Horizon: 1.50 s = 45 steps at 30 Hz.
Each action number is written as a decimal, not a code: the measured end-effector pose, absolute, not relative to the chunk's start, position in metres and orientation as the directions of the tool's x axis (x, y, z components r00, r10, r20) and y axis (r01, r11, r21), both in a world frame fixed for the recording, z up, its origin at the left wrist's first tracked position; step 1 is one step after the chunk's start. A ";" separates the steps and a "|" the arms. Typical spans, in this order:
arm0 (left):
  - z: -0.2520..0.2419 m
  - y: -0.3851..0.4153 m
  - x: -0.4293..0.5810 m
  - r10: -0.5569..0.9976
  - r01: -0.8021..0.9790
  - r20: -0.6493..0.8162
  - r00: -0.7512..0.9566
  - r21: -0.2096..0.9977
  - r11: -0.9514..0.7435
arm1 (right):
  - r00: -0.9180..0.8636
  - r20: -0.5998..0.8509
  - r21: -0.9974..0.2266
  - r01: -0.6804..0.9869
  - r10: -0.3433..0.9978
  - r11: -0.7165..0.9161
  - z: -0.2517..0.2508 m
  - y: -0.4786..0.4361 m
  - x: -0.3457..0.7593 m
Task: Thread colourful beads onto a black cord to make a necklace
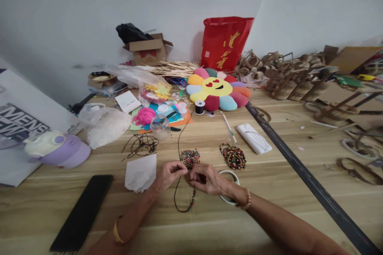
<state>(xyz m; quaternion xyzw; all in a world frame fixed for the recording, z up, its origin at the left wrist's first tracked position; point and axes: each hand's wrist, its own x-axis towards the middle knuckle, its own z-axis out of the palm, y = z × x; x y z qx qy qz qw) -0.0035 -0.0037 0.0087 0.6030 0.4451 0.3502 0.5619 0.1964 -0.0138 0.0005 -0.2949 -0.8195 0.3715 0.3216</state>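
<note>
My left hand (170,174) and my right hand (206,178) meet over the wooden table (269,215), both with fingers pinched on a thin black cord (178,143). The cord loops down below my hands and carries a short run of coloured beads (193,199). Just beyond my fingers lies a small pile of multicoloured beads (190,157). A second, larger bead pile (233,156) lies to the right. The cord runs up toward a black thread spool (200,107).
A white paper piece (141,173), a black phone (82,213), tangled black cord (140,144), a clear round container (160,126), a white ring (229,185) under my right wrist, a white box (254,138), a flower cushion (216,88), a red bag (225,41), wicker items at right.
</note>
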 end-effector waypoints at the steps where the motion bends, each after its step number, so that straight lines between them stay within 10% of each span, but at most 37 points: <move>1: 0.010 -0.003 -0.004 0.936 0.136 -0.076 0.345 0.990 0.030 | -0.638 0.304 -0.793 0.242 0.707 0.559 0.001 -0.014 0.197; 25: -0.005 -0.005 -0.002 0.952 0.345 0.040 0.303 0.927 -0.148 | -0.562 0.298 -0.825 0.256 0.772 0.504 -0.003 -0.009 0.196; 45: -0.021 0.012 -0.009 0.894 0.739 0.315 0.318 0.508 -0.442 | -0.552 0.323 -0.809 0.260 0.769 0.527 -0.010 -0.008 0.195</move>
